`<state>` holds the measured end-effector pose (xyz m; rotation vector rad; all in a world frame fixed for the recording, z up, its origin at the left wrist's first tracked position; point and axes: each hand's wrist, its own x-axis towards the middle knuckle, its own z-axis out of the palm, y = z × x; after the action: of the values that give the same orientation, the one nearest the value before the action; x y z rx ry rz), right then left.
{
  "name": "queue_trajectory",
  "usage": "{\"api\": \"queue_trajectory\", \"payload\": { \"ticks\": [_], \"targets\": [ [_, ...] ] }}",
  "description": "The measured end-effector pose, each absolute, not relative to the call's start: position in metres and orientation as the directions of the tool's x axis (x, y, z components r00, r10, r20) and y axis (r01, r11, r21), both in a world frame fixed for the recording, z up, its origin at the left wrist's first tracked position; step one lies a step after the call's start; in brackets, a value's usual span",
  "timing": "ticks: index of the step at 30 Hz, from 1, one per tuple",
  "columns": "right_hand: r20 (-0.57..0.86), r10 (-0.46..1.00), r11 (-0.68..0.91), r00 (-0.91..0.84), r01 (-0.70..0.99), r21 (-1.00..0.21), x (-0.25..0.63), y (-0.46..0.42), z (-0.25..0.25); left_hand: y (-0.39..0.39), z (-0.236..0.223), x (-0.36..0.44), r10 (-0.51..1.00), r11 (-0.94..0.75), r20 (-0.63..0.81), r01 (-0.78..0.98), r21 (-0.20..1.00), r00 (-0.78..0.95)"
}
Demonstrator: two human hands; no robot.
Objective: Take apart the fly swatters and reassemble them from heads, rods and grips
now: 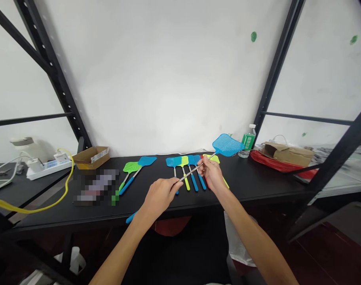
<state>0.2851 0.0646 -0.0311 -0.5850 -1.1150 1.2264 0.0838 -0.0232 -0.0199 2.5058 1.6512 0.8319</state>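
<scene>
A fly swatter with a blue mesh head (228,145) and a thin metal rod is held in the air above the table. My left hand (162,193) is closed round the rod, and the blue handle end sticks out at lower left behind my wrist. Closer to the head, my right hand (210,171) pinches the same rod. Under it lies a row of several swatters in blue, yellow and red, among them a yellow-green swatter (185,174); my right hand hides part of them. To the left lie a green swatter (130,168) and a blue swatter (146,160), handles towards me.
The black table (251,178) meets a white wall. An open cardboard box (93,158) stands left, near a pixelated patch, a yellow cable (68,182) and a power strip (48,169). At right are a water bottle (248,142), a red bag (275,163) and torn cardboard (290,154).
</scene>
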Motion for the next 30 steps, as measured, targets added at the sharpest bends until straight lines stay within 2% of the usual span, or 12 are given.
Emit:
{"api": "queue_trajectory", "payload": {
  "ticks": [8, 16, 24, 30],
  "targets": [
    [0.332, 0.929, 0.366, 0.161, -0.515, -0.775, 0.343, 0.085, -0.017, -0.024, -0.012, 0.074, 0.842, -0.521, 0.348, 0.791, 0.32, 0.413],
    [0.326, 0.917, 0.398, 0.228, -0.534, -0.746, 0.363, 0.093, -0.016, -0.025, -0.002, 0.062, 0.858, -0.495, 0.306, 0.824, 0.274, 0.414],
    [0.207, 0.896, 0.412, 0.393, -0.561, -0.718, 0.4, 0.103, -0.014, -0.027, 0.014, 0.028, 0.881, -0.467, 0.161, 0.759, 0.454, 0.445],
    [0.169, 0.886, 0.416, 0.432, -0.578, -0.702, 0.416, 0.106, -0.015, -0.026, 0.018, -0.002, 0.907, -0.345, 0.02, 0.717, 0.606, 0.42]
  ]
}}
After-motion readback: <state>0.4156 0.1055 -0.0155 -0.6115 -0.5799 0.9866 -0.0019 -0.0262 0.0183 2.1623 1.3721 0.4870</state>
